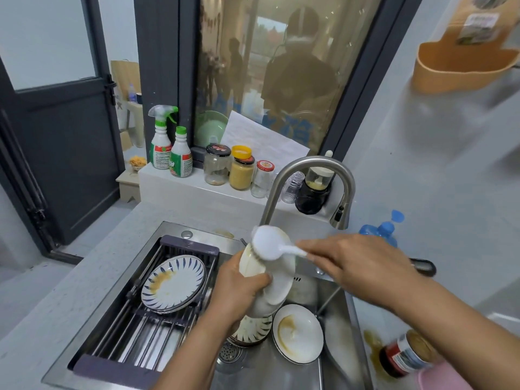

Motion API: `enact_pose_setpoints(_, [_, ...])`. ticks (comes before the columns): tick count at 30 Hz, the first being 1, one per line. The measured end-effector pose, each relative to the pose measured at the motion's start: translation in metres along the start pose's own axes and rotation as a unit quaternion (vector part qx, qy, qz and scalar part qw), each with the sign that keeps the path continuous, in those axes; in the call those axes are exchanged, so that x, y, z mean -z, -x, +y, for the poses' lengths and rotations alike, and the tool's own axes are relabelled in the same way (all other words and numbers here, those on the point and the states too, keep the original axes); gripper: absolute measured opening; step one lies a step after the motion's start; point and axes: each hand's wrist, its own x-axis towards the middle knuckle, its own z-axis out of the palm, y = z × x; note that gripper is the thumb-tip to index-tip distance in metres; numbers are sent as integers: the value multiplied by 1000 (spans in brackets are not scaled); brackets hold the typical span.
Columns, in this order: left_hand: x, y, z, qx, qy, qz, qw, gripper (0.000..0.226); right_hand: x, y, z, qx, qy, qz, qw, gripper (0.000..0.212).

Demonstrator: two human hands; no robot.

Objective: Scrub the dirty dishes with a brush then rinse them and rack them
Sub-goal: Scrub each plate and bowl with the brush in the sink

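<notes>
While left hand [239, 288] is gripping the tilted plate [278, 282], right hand [354, 263] is clasping the brush [267, 246] against its far rim; firm overlapping strokes advised.

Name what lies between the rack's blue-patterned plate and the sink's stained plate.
Head view: the left hand gripping a white plate, above stacked patterned dishes.
</notes>
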Motion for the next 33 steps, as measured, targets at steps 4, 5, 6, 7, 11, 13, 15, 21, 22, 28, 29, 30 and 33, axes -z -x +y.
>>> enact_pose_setpoints(4, [0,-3,-2,25,69,15,997,47,-19,-7,7,2,35,31,999,41])
enact_pose_setpoints(5, [1,-2,-1,28,84,14,996,46,-21,-7,17,-30,9,24,999,38])
enact_pose_setpoints(6, [2,-1,0,27,97,14,995,46,-23,-8,26,-63,-26,15,998,36])
enact_pose_setpoints(7, [3,-1,1,26,106,14,994,46,-23,-6,32,-87,-61,11,994,34])
enact_pose_setpoints(11, [5,-3,-3,13,82,9,997,47,-11,-1,17,-55,-95,6,994,33])
enact_pose_setpoints(13, [2,-1,-5,3,45,-8,999,52,-6,-3,6,-19,-66,0,998,36])
enact_pose_setpoints(15, [1,2,-6,2,51,-11,999,57,-3,-9,7,-26,-74,-5,997,33])
enact_pose_setpoints(21, [16,4,1,-14,191,-13,981,71,-24,1,60,-113,-255,-41,960,28])
enact_pose_setpoints(22, [19,3,3,-16,220,-17,975,75,-28,3,61,-120,-290,-37,949,28])
enact_pose_setpoints(28, [7,8,10,-10,332,-94,939,80,-27,-8,29,-124,-514,16,848,30])
enact_pose_setpoints(29, [4,10,10,-10,338,-112,934,80,-25,-12,24,-125,-525,7,842,30])
enact_pose_setpoints(30, [2,12,12,-10,340,-127,932,79,-23,-14,22,-128,-528,-3,839,30])
enact_pose_setpoints(33, [4,17,18,-17,283,-145,948,71,-22,-15,24,-130,-507,-10,852,24])
